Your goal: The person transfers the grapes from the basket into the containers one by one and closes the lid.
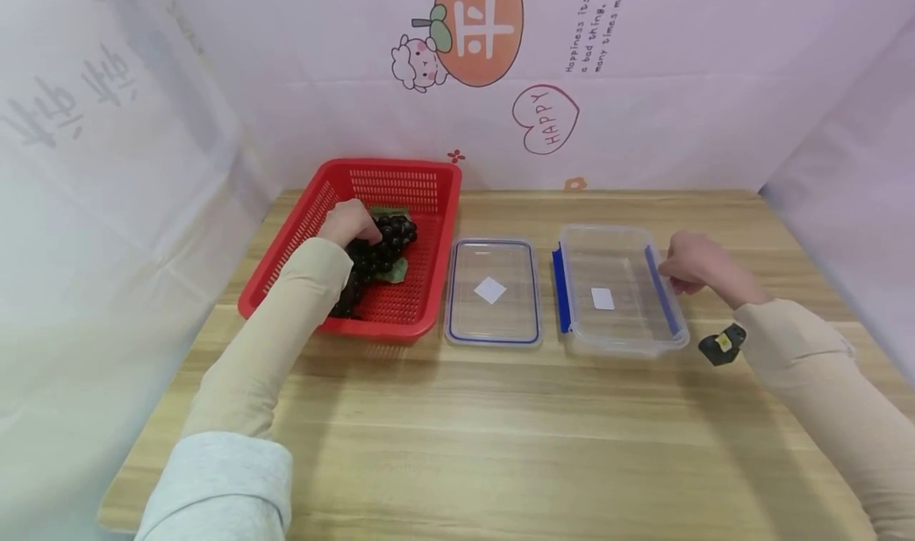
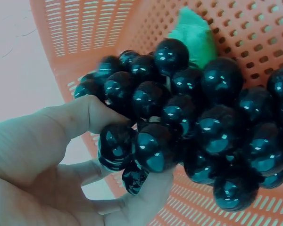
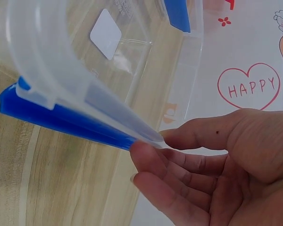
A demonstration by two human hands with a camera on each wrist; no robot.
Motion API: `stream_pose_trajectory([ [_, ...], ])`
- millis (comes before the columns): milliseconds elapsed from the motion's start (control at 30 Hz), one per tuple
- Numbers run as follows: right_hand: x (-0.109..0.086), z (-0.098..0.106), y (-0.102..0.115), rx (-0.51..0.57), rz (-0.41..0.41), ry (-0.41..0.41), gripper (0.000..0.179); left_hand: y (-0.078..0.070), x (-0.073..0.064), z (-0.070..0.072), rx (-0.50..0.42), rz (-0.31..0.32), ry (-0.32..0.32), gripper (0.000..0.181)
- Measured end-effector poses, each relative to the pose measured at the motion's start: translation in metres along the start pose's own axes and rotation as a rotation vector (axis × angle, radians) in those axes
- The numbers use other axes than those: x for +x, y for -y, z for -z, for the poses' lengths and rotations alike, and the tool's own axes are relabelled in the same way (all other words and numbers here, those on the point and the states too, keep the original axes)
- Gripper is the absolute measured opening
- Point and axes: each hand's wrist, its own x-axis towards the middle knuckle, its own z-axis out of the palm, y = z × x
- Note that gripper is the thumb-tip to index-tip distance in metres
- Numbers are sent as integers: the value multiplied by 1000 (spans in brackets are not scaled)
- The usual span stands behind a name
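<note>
Inside the red basket [image 1: 446,231], at the left of the table, my left hand [image 1: 350,222] pinches a bunch of black grapes [image 1: 389,243]. The left wrist view shows the thumb and fingers around a few grapes [image 2: 155,146] at one end of the bunch, with a green leaf [image 2: 195,37] behind. On the right side, my right hand [image 1: 704,264] grips the right rim of a clear plastic container [image 1: 622,287]. In the right wrist view its thumb and fingers close on that rim beside a blue clip [image 3: 66,120]. The container has no lid on it.
Between basket and container lies a clear lid [image 1: 493,318] with a blue seal and a white label. A small dark object [image 1: 722,344] with a yellow patch shows by the right wrist. A printed white cloth [image 1: 322,112] hangs behind the wooden table [image 1: 457,446].
</note>
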Motion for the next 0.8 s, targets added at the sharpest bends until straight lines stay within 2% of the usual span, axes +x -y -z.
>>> stream_pose_trajectory([
  [200,-2,2,2,-6,16,-5,16,-3,-5,5,-4,8,15,35],
  [467,-2,2,1,-1,25,-13,18,-5,-6,8,38,3,51,32],
  [800,-3,0,3,-13,31,-27,17,-10,-9,11,61,28,20,34],
])
